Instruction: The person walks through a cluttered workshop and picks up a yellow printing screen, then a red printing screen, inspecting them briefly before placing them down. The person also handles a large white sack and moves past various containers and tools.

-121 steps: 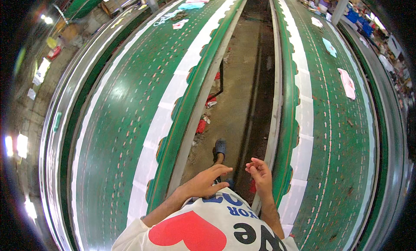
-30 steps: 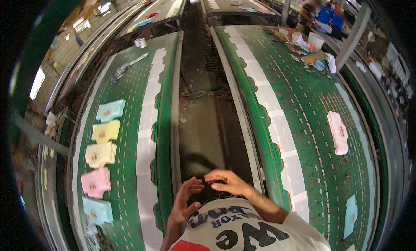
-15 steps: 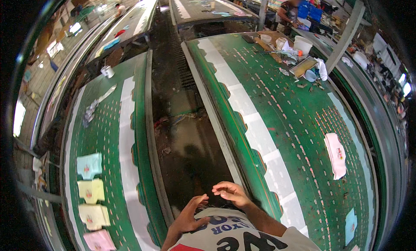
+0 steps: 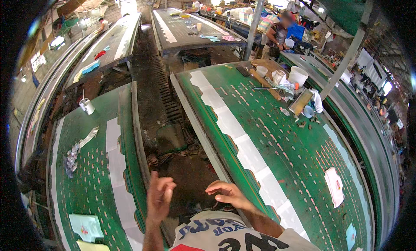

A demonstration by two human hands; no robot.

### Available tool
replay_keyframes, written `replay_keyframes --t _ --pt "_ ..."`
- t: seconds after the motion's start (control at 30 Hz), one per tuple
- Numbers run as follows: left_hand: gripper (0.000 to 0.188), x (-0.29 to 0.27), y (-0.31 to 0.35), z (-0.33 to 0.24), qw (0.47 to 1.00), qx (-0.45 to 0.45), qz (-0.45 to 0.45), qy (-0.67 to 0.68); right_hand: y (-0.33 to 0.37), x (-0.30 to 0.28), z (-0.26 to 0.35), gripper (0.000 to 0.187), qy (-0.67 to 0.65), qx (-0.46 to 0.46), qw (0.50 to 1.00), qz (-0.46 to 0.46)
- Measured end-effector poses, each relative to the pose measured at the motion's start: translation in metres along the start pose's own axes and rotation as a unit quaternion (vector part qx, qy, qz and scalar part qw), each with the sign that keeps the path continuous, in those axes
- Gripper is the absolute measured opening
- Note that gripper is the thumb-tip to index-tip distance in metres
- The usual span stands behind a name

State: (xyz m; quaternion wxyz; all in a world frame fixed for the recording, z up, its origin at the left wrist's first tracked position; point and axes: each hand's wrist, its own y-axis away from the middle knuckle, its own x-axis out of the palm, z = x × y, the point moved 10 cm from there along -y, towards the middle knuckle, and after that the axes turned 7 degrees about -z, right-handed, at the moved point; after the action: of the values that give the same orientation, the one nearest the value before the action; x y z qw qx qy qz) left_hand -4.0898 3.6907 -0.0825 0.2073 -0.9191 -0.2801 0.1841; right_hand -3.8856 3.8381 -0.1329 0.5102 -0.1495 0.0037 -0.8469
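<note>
My left hand (image 4: 160, 196) is raised in the gap between two long green tables, close to the inner edge of the left table (image 4: 99, 181). It is slightly blurred, its fingers apart and holding nothing. Opposite it, my right hand (image 4: 227, 194) hovers near the inner edge of the right table (image 4: 299, 134), thumb apart from the stretched fingers, also with nothing in it. On the left table lie a light blue fabric piece (image 4: 86, 226) with a small print and a pale yellow one (image 4: 92, 246), partly cut off. A pink printed piece (image 4: 334, 187) and a light blue piece (image 4: 350, 237) lie on the right table.
A dark walkway (image 4: 162, 134) runs ahead between the tables. A white can (image 4: 87, 106) and crumpled cloth (image 4: 72, 160) are on the left table. A white bucket (image 4: 298, 76), a framed tray (image 4: 300, 102) and a grey post (image 4: 346, 51) stand right. People (image 4: 276, 36) work farther off.
The view has tilted up and moved, so the far tables show more and the lower left fabric pieces have slid out. My left hand has lifted and moved left, away from my right hand.
</note>
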Motion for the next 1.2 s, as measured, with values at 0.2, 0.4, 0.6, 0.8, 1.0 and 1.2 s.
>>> replay_keyframes --t 0.2,0.4,0.6,0.8,1.0,1.2 --pt "0.108 -0.096 -0.157 -0.046 0.989 0.038 -0.109 0.093 -0.067 -0.046 -0.088 0.042 -0.118 0.097 0.982 -0.113" --pt "0.128 -0.106 -0.268 0.039 0.984 -0.118 -0.045 0.127 -0.233 -0.042 -0.12 0.045 -0.122 0.119 0.985 0.001" --pt "0.137 -0.166 -0.388 0.031 0.956 0.095 -0.243 -0.137 -0.432 -0.087 -0.113 0.042 -0.12 0.05 0.991 0.011" --pt "0.121 -0.242 -0.517 0.081 0.944 0.12 -0.301 -0.066 -0.572 -0.133 -0.119 0.042 -0.153 0.059 0.986 0.038" --pt "0.109 -0.138 -0.515 0.334 0.928 -0.341 -0.107 0.105 -0.641 -0.165 -0.112 0.039 -0.105 0.087 0.99 0.031" --pt "0.042 -0.066 -0.531 0.416 0.936 -0.321 0.027 0.144 -0.672 -0.2 -0.147 0.042 -0.088 0.177 0.978 -0.062"
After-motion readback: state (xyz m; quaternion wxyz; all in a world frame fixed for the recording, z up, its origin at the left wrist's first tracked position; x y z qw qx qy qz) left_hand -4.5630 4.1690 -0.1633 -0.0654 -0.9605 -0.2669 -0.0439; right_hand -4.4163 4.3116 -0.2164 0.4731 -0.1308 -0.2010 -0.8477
